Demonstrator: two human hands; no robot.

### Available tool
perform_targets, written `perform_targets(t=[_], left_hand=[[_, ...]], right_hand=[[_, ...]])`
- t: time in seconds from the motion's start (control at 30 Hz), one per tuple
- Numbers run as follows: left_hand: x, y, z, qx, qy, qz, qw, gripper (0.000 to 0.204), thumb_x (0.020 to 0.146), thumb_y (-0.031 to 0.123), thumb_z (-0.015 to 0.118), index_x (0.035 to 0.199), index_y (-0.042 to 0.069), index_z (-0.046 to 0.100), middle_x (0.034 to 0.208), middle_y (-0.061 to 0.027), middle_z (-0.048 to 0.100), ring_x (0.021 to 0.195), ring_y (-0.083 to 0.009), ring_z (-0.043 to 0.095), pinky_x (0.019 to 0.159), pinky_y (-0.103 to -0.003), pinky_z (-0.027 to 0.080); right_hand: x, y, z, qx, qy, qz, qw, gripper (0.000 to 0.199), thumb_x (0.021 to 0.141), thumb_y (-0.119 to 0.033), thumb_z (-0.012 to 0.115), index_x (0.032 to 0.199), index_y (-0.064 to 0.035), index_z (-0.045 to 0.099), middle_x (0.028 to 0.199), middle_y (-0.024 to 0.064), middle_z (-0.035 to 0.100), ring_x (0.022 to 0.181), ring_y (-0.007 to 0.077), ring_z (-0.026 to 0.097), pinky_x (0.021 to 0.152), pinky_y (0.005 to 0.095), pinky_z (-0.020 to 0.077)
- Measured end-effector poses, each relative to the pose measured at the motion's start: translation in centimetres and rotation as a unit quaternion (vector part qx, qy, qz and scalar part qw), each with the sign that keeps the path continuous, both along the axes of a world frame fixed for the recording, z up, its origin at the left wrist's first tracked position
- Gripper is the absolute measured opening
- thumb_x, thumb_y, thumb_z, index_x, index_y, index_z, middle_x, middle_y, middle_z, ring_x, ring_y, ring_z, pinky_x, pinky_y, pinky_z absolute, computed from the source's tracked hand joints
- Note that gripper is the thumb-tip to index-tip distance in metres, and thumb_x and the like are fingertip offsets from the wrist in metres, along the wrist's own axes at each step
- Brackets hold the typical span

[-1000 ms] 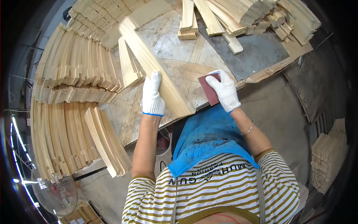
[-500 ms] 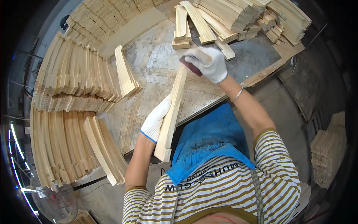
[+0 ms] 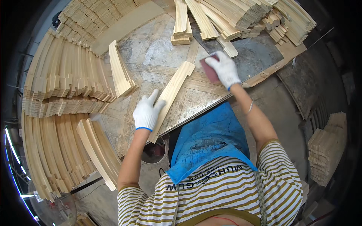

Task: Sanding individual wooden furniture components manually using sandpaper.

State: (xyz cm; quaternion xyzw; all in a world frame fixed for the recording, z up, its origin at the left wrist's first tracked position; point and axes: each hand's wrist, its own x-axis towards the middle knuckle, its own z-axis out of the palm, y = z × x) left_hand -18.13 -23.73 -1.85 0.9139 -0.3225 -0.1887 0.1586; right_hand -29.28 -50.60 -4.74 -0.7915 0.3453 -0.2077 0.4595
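Observation:
A pale wooden slat (image 3: 173, 94) with a notched far end lies flat on the worn tabletop, its near end reaching past the table's front edge. My left hand (image 3: 146, 113), in a white knitted glove, rests at the slat's left edge with the fingers spread and the thumb touching the wood. Gloved the same way, my right hand (image 3: 226, 69) grips a dark red piece of sandpaper (image 3: 210, 71). It is held to the right of the slat's far end, apart from it, and its left edge is blurred.
Stacked notched slats (image 3: 69, 71) line the left side, with a few separate slats (image 3: 121, 71) beside them. More slats (image 3: 230, 15) are heaped at the far right of the table (image 3: 162, 56). A bundle of wood (image 3: 327, 147) stands off to the right, below table level.
The slat has gone from a raised tilt to lying on the table. My left fingers have spread from around it. My right hand and the sandpaper have moved right, off its far end.

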Motion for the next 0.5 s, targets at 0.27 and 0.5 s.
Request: perform_targets(t=[0.27, 0.5], left_hand=[[-2.7, -1.2, -1.5, 0.071, -0.210, -0.041, 0.974, 0.080, 0.071, 0.053, 0.070, 0.136, 0.013, 0.047, 0.103, -0.0150, 0.056, 0.093, -0.0327, 0.055, 0.076, -0.043, 0.049], [-2.3, -0.9, -1.9, 0.048, -0.218, -0.037, 0.974, 0.071, 0.075, 0.048, 0.068, 0.133, 0.010, 0.051, 0.096, -0.0155, 0.055, 0.089, -0.0340, 0.056, 0.077, -0.041, 0.048]], right_hand=[[8.6, -0.5, -0.1, -0.148, 0.145, 0.085, 0.975, 0.043, 0.079, -0.045, 0.055, 0.102, -0.0104, 0.064, 0.101, 0.0193, 0.066, 0.095, 0.0360, 0.063, 0.083, 0.0430, 0.0487], [3.5, -0.8, -0.7, -0.155, 0.219, 0.112, 0.957, 0.042, 0.081, -0.044, 0.053, 0.102, -0.0091, 0.063, 0.101, 0.0205, 0.066, 0.095, 0.0365, 0.063, 0.081, 0.0444, 0.0489]])
